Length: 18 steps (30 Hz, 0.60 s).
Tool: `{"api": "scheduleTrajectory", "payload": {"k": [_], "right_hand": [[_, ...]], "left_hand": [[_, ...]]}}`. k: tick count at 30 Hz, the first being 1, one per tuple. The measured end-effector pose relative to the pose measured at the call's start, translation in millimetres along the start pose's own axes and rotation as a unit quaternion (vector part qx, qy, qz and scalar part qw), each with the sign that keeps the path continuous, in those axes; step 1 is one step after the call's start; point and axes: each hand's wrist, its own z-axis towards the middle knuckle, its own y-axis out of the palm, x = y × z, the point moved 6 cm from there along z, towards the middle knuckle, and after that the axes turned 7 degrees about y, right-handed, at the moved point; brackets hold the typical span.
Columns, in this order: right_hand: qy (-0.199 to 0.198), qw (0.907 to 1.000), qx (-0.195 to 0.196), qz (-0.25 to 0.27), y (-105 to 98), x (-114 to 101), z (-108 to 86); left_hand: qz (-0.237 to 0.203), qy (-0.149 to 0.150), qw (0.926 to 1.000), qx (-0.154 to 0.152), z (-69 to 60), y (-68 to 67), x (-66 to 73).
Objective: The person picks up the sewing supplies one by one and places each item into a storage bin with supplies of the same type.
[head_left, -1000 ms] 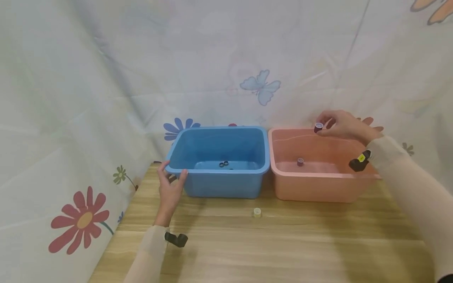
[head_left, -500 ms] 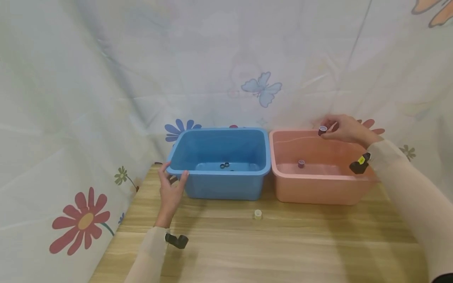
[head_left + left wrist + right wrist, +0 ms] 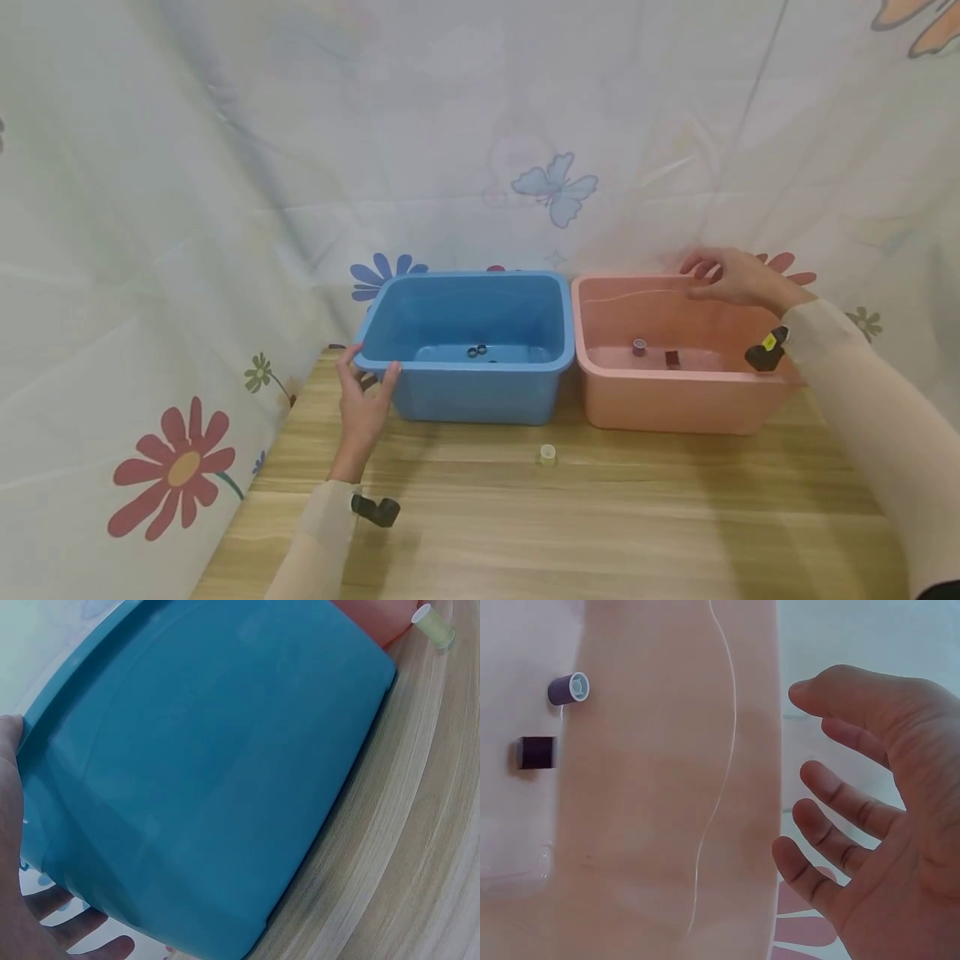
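Observation:
My left hand (image 3: 363, 412) holds the near left corner of a blue plastic tub (image 3: 480, 392), thumb at the front and fingers round the side. Above the far part of a pink tub (image 3: 675, 404) hangs my right hand (image 3: 738, 277), its fingers spread and holding nothing. Inside the pink tub lie a purple thread spool (image 3: 569, 688) with a white end and a dark maroon thread spool (image 3: 537, 753) on its side. A pale yellow thread spool (image 3: 547, 455) stands upright on the table before the tubs. Small black rings (image 3: 477, 351) lie in the blue tub.
The two tubs stand side by side on a wood-grain table (image 3: 480, 533). Close behind them hangs a pale curtain (image 3: 450, 150) printed with flowers and butterflies, which also runs along the left side.
The right hand has let go of the dark maroon spool, which now lies on the pink tub's floor. My left hand stays at the blue tub's corner.

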Motion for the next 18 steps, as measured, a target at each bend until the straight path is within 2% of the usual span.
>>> {"api": "scheduleTrajectory", "payload": {"k": [4,13,17,18], "right_hand": [[-0.007,1.0,0.003,-0.002,-0.8,-3.0,1.0],[-0.012,0.9999,-0.003,-0.003,-0.9,-11.1,-0.9],[-0.021,0.9997,0.002,-0.011,-2.0,-16.8,-3.3],[-0.023,0.9996,0.002,-0.013,-1.9,-18.8,-3.3]], "left_hand": [[0.003,-0.001,1.0,0.001,-0.2,-1.0,0.0],[0.01,0.018,0.9996,0.017,1.7,-2.9,-15.8],[0.006,0.021,0.9997,0.012,1.1,-1.8,-14.4],[0.003,0.017,0.9998,0.01,-0.1,-2.0,-9.2]]}}
